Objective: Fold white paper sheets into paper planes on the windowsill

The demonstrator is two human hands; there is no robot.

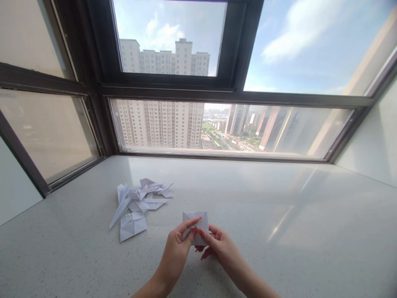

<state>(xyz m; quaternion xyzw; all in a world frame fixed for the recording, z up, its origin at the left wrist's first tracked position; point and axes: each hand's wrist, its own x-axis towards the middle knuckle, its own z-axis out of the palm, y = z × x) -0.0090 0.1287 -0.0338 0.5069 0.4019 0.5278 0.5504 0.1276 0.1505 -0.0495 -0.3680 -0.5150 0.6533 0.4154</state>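
Between my two hands is a small square of folded white paper (203, 219), with crease lines running toward its middle. My left hand (179, 244) grips its left side, the thumb and index finger lying across the front face. From the right, my right hand (218, 242) pinches the lower part, its thumb on the front near the centre and other fingers curled behind and below. Both thumb tips nearly meet at the middle of the paper. The back of the square is hidden from me.
To the left, a pile of folded white paper pieces (141, 196) lies on the speckled white sill (263, 256). In front of the pile sits another folded paper square (133, 225). Dark-framed windows (173, 94) rise behind the sill, with tall buildings outside.
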